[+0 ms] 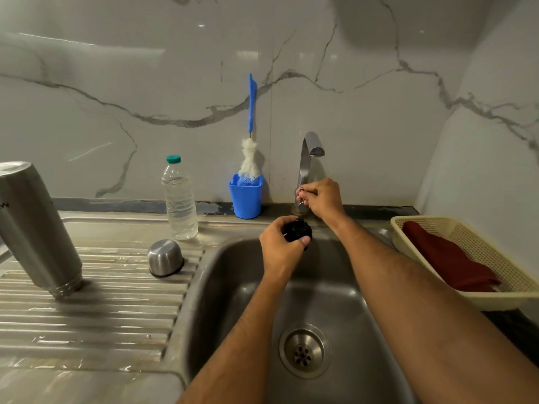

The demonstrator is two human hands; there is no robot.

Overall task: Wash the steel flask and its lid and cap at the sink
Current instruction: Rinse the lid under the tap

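2 hands are busy at once, each for its own reason. Fingertips of the right hand [319,198] pinch the small tap handle [300,203] at the foot of the steel faucet [308,161], curled tight round it, presumably to turn the water on or off; no stream shows from the spout. The left hand [281,246] has its fingers and thumb wrapped round the black lid [298,232], holding it over the back of the sink [233,287] just below the spout, where water would land on it. That placing suggests the lid is the piece being rinsed now.

Further out, the other 2 parts wait on the ribbed drainboard [87,310], which looks wet. The steel cap [165,258] sits mouth down, likely so it drains. The steel flask [35,225] stands mouth down too, well to the left, leaning in this wide view; I cannot tell whether either has been washed.

Behind them, a clear plastic water bottle [179,199] stands near the wall, and a blue cup [246,198] holds a bottle brush [250,147] within easy reach of the tap. To the right, a cream basket [495,275] holds a dark red cloth [446,258], handy for drying.
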